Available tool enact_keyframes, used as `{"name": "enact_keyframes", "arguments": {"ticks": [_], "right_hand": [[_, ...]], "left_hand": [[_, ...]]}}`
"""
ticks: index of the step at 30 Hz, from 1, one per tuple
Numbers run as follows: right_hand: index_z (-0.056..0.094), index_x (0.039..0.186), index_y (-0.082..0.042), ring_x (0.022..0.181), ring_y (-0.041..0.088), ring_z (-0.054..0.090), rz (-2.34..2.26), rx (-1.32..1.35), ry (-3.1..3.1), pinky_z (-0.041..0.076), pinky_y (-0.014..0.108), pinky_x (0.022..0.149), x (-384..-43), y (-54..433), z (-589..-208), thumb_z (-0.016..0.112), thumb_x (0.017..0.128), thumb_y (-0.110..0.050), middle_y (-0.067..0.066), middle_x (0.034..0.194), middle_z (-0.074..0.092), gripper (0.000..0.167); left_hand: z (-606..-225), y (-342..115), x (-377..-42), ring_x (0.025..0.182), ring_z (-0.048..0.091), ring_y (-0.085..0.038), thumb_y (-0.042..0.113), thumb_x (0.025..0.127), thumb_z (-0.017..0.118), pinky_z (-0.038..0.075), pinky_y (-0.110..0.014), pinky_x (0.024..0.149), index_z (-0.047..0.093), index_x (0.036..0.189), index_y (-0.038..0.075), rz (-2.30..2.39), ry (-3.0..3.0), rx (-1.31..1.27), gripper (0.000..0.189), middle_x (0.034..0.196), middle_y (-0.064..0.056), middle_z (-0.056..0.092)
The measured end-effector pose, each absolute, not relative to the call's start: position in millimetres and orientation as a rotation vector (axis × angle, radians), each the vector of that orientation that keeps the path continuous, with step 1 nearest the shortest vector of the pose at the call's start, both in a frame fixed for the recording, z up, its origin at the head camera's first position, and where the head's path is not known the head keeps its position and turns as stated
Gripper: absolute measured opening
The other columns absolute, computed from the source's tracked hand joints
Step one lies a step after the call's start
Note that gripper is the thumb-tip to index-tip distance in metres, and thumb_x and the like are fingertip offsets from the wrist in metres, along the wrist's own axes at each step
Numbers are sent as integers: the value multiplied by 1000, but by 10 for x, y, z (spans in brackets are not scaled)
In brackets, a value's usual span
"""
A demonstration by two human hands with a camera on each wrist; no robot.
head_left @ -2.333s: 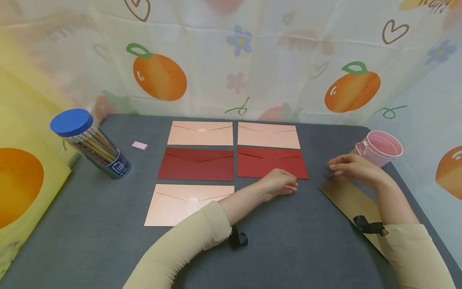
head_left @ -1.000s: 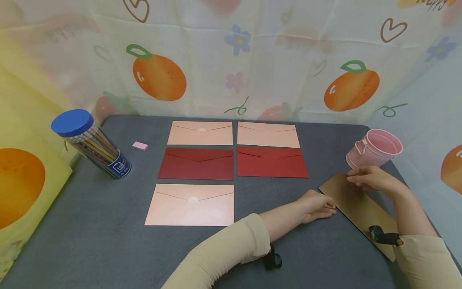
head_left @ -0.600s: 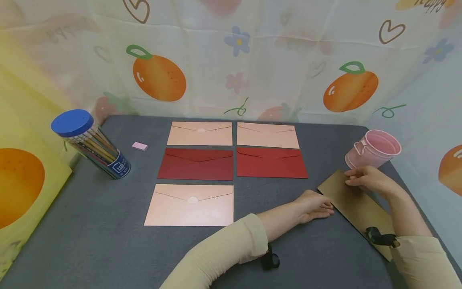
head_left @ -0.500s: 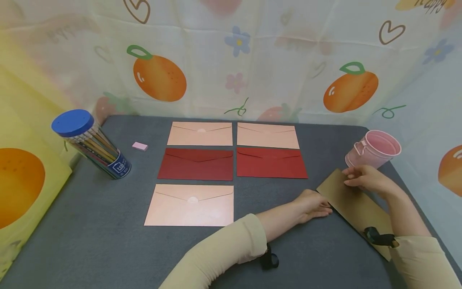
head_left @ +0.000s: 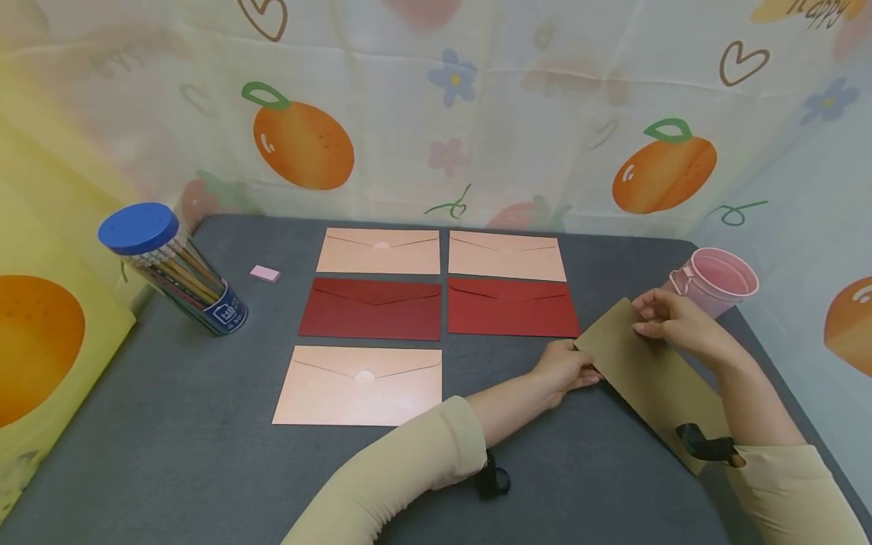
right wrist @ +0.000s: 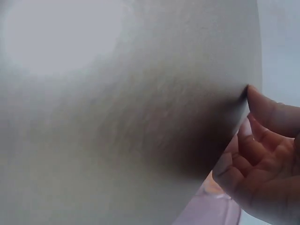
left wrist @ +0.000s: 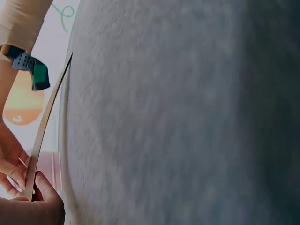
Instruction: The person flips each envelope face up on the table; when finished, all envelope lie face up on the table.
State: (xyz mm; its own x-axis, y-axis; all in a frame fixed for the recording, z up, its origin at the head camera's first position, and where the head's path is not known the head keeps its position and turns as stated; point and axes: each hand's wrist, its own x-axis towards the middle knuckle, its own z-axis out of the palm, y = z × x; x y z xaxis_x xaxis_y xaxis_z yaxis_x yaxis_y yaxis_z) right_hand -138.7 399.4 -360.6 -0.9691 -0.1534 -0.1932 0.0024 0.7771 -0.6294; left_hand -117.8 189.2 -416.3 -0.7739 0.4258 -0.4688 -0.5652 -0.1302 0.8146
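Observation:
A plain brown envelope [head_left: 654, 386] slants up at the right side of the table, held between both hands. My left hand [head_left: 564, 369] pinches its left corner between thumb and fingers. At the far edge my right hand [head_left: 677, 322] pinches it with the thumb on top, which the right wrist view shows close up. Seen edge-on in the left wrist view, the brown envelope [left wrist: 44, 124] is thin and stands clear of the table. Left of the hands lie a bright red envelope [head_left: 514, 309], a dark red envelope [head_left: 371, 312] and a peach envelope [head_left: 361, 393].
Two more peach envelopes [head_left: 378, 253] form the back row. A pink bucket [head_left: 708, 284] stands behind my right hand near the table's right edge. On the left are a blue-lidded pencil tub [head_left: 180, 269] and a small pink eraser [head_left: 265, 274]. Printed cloth hangs behind the table.
Both hands have come to the brown envelope and taken hold of it. It has risen off the table and shifted left and away from me. The other envelopes stay put.

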Motion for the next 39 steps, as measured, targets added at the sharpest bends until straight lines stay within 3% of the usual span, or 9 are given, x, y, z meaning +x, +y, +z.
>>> {"name": "enact_keyframes", "arguments": {"ticks": [4,12,16,23,27,31,34,39], "right_hand": [[50,121,7,80,-3,47,-1004,-129,2785,44,15,69,-1400,3896,-3543,65,93,-9,-1,93,51,35],[48,136,-2,77,-4,54,-1098,-97,2809,44,13,70,-1418,3743,-3453,65,95,-16,-17,82,57,47],[47,139,-3,76,-3,53,-1108,-108,2784,44,14,69,-1432,3687,-3443,66,94,-16,-15,81,56,51],[53,132,1,79,-4,55,-1088,-82,2750,45,13,72,-1468,3639,-3441,67,94,-21,-16,84,59,46],[53,128,1,79,-3,55,-1101,-37,2724,46,17,71,-1474,3637,-3449,64,96,-25,-17,83,59,43],[50,126,2,78,-2,54,-1191,6,2673,48,21,68,-1486,3631,-3467,61,98,-27,-20,82,59,42],[46,125,4,79,-3,57,-1335,17,2587,53,20,70,-1505,3621,-3488,60,99,-24,-22,84,62,40],[41,119,0,76,2,66,-1567,14,2418,59,22,72,-1546,3591,-3519,58,99,-16,-18,84,67,30]], "left_hand": [[-4110,1787,-1272,68,63,-10,1,96,55,60,-27,78,64,111,-5,1987,1529,-116,19,104,-23,72],[-3987,1519,-1526,60,58,-6,1,95,58,61,-27,76,64,97,-5,2043,1552,-77,8,78,-5,64],[-3897,1334,-1634,63,61,-7,3,96,58,60,-33,84,64,106,-5,2051,1566,-77,14,84,-8,67],[-3774,990,-1850,74,63,-9,5,99,55,56,-37,95,59,130,-1,2085,1546,-106,32,105,-12,68],[-3709,830,-1949,77,63,-11,5,100,54,53,-41,101,57,132,-1,2124,1532,-133,33,105,-10,66],[-3674,695,-2044,75,63,-10,6,100,54,52,-40,102,56,132,-2,2158,1519,-159,34,95,-5,63],[-3664,603,-2109,75,63,-9,7,100,54,56,-34,96,56,131,-3,2181,1519,-175,33,89,-2,61],[-3664,492,-2189,72,62,-9,8,100,55,58,-18,73,56,128,-4,2226,1510,-224,30,84,-3,59]]}}
